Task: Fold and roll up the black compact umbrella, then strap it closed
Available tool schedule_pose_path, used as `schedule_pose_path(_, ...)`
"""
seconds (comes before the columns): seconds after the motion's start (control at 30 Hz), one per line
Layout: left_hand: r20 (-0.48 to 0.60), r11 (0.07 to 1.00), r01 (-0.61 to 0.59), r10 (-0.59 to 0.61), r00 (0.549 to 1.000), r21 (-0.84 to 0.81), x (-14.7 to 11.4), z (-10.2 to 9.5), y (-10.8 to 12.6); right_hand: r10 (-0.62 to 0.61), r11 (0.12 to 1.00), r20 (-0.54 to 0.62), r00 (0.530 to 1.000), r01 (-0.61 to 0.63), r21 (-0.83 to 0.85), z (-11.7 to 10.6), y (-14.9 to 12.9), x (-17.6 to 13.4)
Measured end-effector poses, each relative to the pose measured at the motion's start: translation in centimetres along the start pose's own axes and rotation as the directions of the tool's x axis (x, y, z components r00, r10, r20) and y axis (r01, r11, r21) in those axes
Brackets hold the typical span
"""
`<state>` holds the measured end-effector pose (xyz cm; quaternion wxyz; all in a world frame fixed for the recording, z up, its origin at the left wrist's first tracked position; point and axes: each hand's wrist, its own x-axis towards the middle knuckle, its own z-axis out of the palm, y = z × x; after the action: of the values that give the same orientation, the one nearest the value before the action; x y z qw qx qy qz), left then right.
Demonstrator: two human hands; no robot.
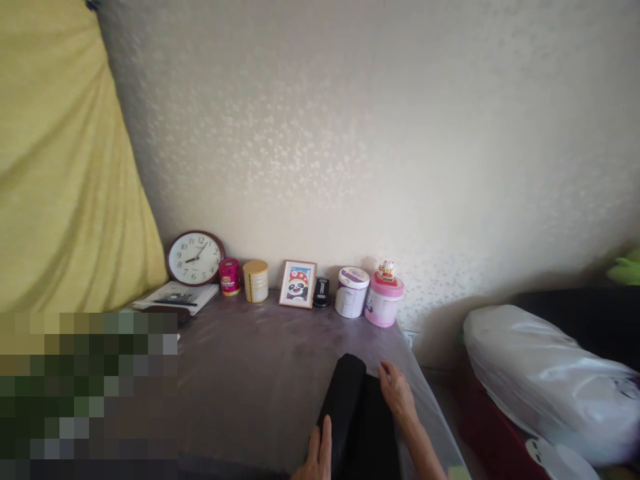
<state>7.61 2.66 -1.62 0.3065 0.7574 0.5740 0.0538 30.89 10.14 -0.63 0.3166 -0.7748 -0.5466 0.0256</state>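
Observation:
A black cloth-like piece (377,427) lies on the table near its right front, with a thick roll (344,400) along its left side and a flatter part to the right. I cannot tell what kind of article it is. Along the roll's lower left side, my left hand (317,450) rests with its fingers stretched out; its palm is cut off by the frame. My right hand (399,392) has bent fingers close together at the upper right edge of the flat part. Its thumb is hidden.
At the table's (240,380) back stand a clock (196,259), a pink tin (230,277), a yellow canister (256,282), a panda picture (298,284), a black object (322,292), a white tub (352,293) and a pink tub (383,305) bearing a cat figurine (387,272). A white bag (550,380) lies right.

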Motion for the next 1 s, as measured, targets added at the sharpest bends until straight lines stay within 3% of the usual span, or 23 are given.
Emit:
schedule_pose_path(0.07, 0.021, 1.000, 0.000, 0.000, 1.000, 0.014, -0.1, -0.1, 0.0, 0.088, 0.996, -0.006, 0.996, -0.087, 0.035, -1.1, 1.5, -1.3)
schedule_pose_path(0.17, 0.005, 1.000, -0.006, 0.006, 1.000, -0.002, -0.2, -0.2, 0.1, 0.143, 0.980, 0.075, 0.987, -0.152, 0.129, -2.1, 2.3, -3.5)
schedule_pose_path(0.27, 0.015, 1.000, -0.007, 0.006, 1.000, 0.010, -0.2, -0.2, 0.2, 0.150, 0.964, 0.135, 0.979, -0.175, 0.199, -2.4, 1.5, -5.3)
schedule_pose_path(0.4, 0.044, 0.999, -0.010, 0.008, 0.999, 0.047, -0.2, -0.4, 0.3, 0.118, 0.972, 0.129, 0.985, -0.141, 0.188, -2.1, 0.0, -6.5)
schedule_pose_path(0.6, 0.019, 0.999, -0.020, 0.019, 1.000, 0.031, -0.3, -0.4, 0.2, 0.091, 0.987, 0.111, 0.990, -0.104, 0.119, -1.3, -1.2, -6.7)
schedule_pose_path(1.0, 0.073, 0.999, -0.008, 0.005, 0.997, 0.040, 0.2, -0.5, -0.2, 0.060, 0.966, 0.139, 0.988, -0.093, 0.240, -0.8, -5.7, -5.5)
